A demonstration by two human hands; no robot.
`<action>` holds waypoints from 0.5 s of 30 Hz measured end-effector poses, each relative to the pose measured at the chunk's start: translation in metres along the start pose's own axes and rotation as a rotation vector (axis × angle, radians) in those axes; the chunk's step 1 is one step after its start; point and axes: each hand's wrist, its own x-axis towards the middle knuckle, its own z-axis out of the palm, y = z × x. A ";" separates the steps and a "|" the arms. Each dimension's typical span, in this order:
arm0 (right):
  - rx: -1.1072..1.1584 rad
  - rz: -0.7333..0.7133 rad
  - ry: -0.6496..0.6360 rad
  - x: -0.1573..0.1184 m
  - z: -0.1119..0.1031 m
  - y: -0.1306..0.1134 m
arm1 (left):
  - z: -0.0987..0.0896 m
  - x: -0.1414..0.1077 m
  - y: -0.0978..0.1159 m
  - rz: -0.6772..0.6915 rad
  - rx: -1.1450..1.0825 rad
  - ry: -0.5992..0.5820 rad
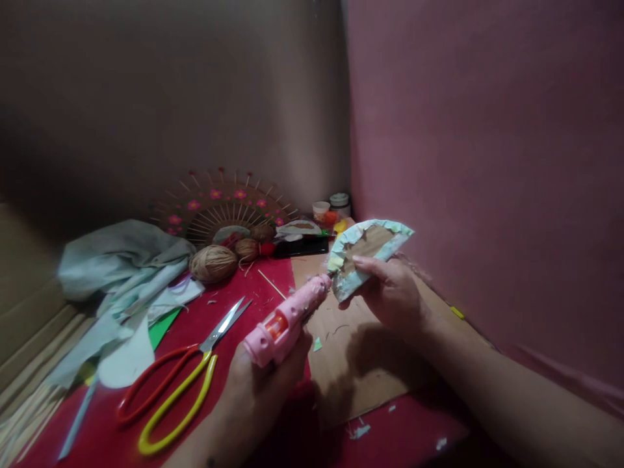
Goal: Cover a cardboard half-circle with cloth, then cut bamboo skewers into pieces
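Note:
My left hand [266, 390] is wrapped round the grip of a pink glue gun [292, 315], whose nozzle points away from me and meets or nearly meets the left edge of a half-round cardboard piece [366, 248]. Pale blue-green fabric or paper is folded over the rim of that piece, with bare brown cardboard showing in the middle. My right hand [390, 289] pinches it by its lower straight edge, thumb on the near face and fingers behind. Whether glue is coming out is too small to tell.
Scissors [207, 348] with red and yellow handles lie open on the red table [195, 318]. Behind are twine balls [213, 263], crumpled pale cloth [127, 257], a decorated fan [219, 201], a black phone-like slab [302, 246] and small pots [340, 203]. A cardboard sheet [351, 390] lies under my hands; a pink wall [487, 162] rises right.

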 end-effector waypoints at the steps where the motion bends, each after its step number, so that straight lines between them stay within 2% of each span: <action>1: -0.006 0.004 -0.002 0.000 0.000 0.000 | 0.000 0.001 0.000 0.004 -0.003 -0.023; 6: -0.001 0.030 0.008 0.000 0.002 0.000 | -0.001 0.000 -0.004 -0.016 -0.027 -0.063; 12: -0.013 0.000 -0.010 0.000 0.004 0.000 | 0.002 -0.006 0.003 -0.138 0.026 0.037; 15: -0.035 -0.004 -0.021 -0.001 0.005 0.000 | 0.003 -0.006 0.005 -0.094 -0.014 0.050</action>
